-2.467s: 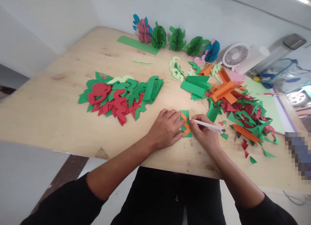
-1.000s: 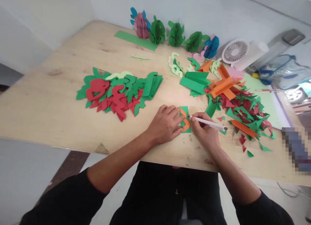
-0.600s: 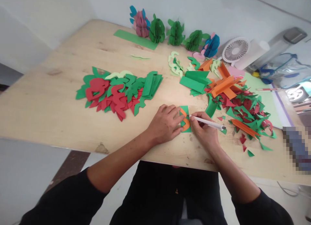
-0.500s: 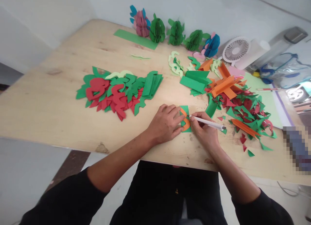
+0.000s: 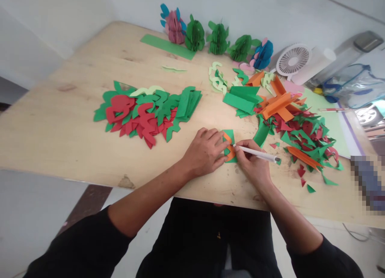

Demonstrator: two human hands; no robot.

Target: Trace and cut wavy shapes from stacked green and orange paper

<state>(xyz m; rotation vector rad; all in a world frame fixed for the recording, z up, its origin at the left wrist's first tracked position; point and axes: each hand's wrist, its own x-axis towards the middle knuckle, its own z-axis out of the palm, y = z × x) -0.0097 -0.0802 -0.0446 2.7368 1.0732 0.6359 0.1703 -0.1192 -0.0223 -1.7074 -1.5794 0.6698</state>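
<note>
My left hand (image 5: 204, 152) lies flat on the table with its fingers apart. Its fingertips press a wavy orange paper cutout (image 5: 231, 152) down onto a small green paper piece (image 5: 229, 133). In my right hand (image 5: 254, 160) the fingers close round a white pen (image 5: 258, 152), its tip at the inner notch of the orange cutout's right edge. Part of the cutout is hidden under my left fingers. Left of my hands is a pile of red cutouts (image 5: 147, 123) and green cutouts (image 5: 164, 105).
Paper scraps (image 5: 309, 135) and folded orange strips (image 5: 278, 105) heap up on the right, beside folded green paper (image 5: 240, 99). Along the wall stand several paper honeycomb figures (image 5: 218, 39), a white fan (image 5: 293, 61) and a clear bottle (image 5: 339, 57). A green strip (image 5: 167, 47) lies at the back.
The pen tip has moved slightly along the orange cutout's edge, toward me, with my right hand. My left hand has stayed in place on the paper.
</note>
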